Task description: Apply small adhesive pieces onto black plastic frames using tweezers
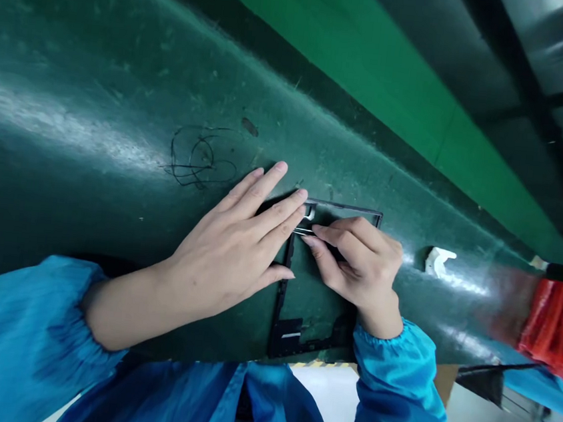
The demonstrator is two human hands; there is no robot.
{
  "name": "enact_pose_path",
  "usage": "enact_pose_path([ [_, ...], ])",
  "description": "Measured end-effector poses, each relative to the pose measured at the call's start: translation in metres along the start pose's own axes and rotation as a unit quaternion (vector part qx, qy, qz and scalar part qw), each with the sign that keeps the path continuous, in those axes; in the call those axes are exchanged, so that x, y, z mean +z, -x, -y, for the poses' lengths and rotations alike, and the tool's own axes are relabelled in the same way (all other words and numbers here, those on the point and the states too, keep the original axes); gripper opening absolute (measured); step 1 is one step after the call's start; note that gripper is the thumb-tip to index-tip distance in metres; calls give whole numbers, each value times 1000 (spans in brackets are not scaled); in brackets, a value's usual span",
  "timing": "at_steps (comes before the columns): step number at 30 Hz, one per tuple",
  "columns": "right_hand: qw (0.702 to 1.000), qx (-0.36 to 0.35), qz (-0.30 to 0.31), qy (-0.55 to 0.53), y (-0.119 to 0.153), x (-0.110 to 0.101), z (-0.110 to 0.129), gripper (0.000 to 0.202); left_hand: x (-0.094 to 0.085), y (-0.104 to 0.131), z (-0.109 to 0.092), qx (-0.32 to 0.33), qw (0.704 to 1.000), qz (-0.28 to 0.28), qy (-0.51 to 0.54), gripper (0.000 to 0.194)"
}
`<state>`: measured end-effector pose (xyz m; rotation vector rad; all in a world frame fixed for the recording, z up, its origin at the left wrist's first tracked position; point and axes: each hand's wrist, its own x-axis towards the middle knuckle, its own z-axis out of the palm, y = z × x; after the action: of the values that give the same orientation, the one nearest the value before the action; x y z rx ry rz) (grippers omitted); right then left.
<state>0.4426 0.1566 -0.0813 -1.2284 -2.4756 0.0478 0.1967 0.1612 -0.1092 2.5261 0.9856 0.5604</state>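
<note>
A thin black rectangular frame lies flat on the green work surface in front of me, with dark green showing through its opening. My left hand rests palm down across its upper left side, fingers stretched out. Over the opening, my right hand pinches a thin silvery strip between thumb and index finger. The strip's left end meets the frame's edge beside my left fingertips; its exact kind I cannot make out. A small pale cutout piece shows at the frame's upper left corner, partly covered by my left fingers.
Black scribbled loops, perhaps thread or ink, are left of the frame on the green surface. A white plastic piece lies to the right. Red bundled material sits at the far right. A raised green ledge runs along the back.
</note>
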Motion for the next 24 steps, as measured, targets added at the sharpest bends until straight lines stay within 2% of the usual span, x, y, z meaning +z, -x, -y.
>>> enact_pose_path([
  [16, 998, 18, 18, -57, -1, 1, -4, 7, -1, 0, 0, -7, 1000, 9, 6, 71],
  [24, 995, 19, -2, -100, -3, 5, -12, 12, 1, 1, 1, -6, 1000, 3, 12, 72],
])
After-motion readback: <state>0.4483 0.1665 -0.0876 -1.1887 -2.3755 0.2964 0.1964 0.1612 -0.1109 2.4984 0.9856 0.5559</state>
